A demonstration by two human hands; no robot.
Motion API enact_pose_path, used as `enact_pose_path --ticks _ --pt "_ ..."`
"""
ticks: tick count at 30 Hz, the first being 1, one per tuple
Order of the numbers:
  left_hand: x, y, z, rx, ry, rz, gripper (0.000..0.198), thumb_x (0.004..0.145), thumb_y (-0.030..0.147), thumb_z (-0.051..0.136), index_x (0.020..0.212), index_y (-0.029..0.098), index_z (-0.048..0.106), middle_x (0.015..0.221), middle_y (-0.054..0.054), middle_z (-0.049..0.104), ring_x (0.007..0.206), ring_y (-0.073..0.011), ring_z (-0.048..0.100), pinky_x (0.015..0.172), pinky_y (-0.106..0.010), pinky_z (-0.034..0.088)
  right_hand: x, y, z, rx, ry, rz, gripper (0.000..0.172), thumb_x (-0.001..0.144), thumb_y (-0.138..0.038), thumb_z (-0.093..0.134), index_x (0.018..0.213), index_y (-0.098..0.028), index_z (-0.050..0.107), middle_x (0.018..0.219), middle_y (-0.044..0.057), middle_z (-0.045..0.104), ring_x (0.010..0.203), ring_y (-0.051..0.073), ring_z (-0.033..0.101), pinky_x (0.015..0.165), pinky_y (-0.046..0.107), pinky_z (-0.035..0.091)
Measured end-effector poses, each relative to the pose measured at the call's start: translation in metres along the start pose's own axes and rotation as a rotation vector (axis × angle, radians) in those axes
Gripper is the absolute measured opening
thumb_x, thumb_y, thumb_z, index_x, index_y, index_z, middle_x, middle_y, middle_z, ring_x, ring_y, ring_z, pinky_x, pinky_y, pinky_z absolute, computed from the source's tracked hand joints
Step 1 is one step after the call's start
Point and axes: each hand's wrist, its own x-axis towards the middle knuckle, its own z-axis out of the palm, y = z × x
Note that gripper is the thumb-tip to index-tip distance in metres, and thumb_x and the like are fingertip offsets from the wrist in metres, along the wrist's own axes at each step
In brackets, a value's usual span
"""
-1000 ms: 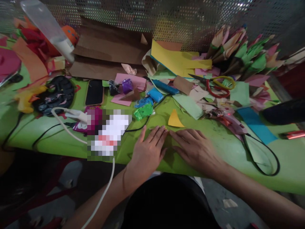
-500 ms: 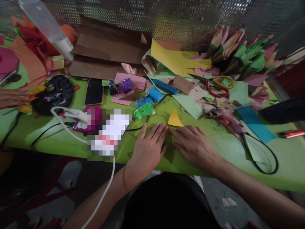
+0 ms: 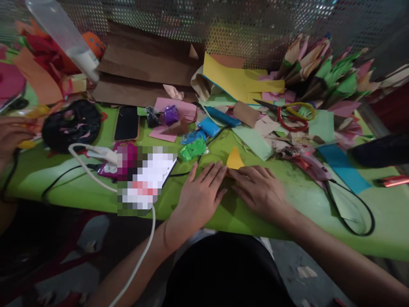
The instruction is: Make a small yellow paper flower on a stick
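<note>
My left hand (image 3: 202, 194) lies on the green tabletop with its fingers stretched out, thumb pointing right. Its fingertips meet those of my right hand (image 3: 260, 185), whose fingers also reach out, slightly bent, over the table. A small orange-brown bit shows where the fingertips come together, too covered to make out. Just beyond them stands out a small yellow paper piece (image 3: 235, 158) with a pointed top, near my right fingers. Crumpled green plastic wrap (image 3: 193, 149) and blue packets (image 3: 207, 127) lie past my left fingertips.
To the left are a lit phone (image 3: 150, 177) with a white cable, a dark phone (image 3: 126, 123) and a round black tray (image 3: 72, 125). Scissors (image 3: 287, 115), a glue gun (image 3: 311, 164) and paper scraps lie right. A co-worker's hand (image 3: 12, 136) is at the far left.
My fingers have shifted slightly at the meeting point, the right ones moving a little closer to the left. The co-worker's hand has drawn back left of the black tray.
</note>
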Motion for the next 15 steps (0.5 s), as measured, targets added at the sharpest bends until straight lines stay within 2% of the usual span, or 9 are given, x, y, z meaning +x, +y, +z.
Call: enact_pose_path --ticks 3,6,9,15 --pt "0.0050 -0.0052 -0.0025 -0.014 0.086 -0.059 0.048 0.104 0.028 0.040 0.150 0.016 0.045 0.153 -0.009 0.052 0.142 -0.0228 0.050 0.124 -0.049 0.029 -0.0011 0.0058 -0.0003 0.042 0.095 0.052 0.031 0.099 -0.025 0.054 0.127 -0.019 0.067 0.100 0.009 0.073 0.087 0.024 0.062 0.073 0.037 0.043" --pt "0.0035 -0.0072 -0.0046 -0.031 0.135 -0.094 0.046 0.103 0.023 0.041 0.148 0.018 0.047 0.151 -0.008 0.055 0.140 -0.0223 0.051 0.123 -0.049 0.029 -0.0037 0.0089 -0.0014 0.067 0.138 0.082 0.026 0.099 -0.025 0.056 0.119 -0.019 0.070 0.098 0.009 0.073 0.086 0.023 0.064 0.072 0.036 0.044" --pt "0.0008 -0.0073 -0.0044 -0.044 0.145 -0.100 0.048 0.100 0.015 0.043 0.147 0.022 0.048 0.148 -0.007 0.058 0.139 -0.0225 0.053 0.121 -0.050 0.031 -0.0045 0.0091 -0.0004 0.077 0.134 0.080 0.022 0.099 -0.027 0.056 0.111 -0.019 0.073 0.094 0.008 0.074 0.083 0.022 0.064 0.071 0.036 0.043" --pt "0.0005 -0.0080 -0.0019 -0.054 0.184 -0.122 0.049 0.097 0.010 0.047 0.144 0.023 0.052 0.130 -0.009 0.071 0.124 -0.0231 0.064 0.113 -0.048 0.039 -0.0003 0.0027 0.0041 0.151 0.078 0.058 0.023 0.097 -0.033 0.060 0.111 -0.018 0.071 0.097 0.008 0.075 0.083 0.023 0.064 0.071 0.036 0.043"
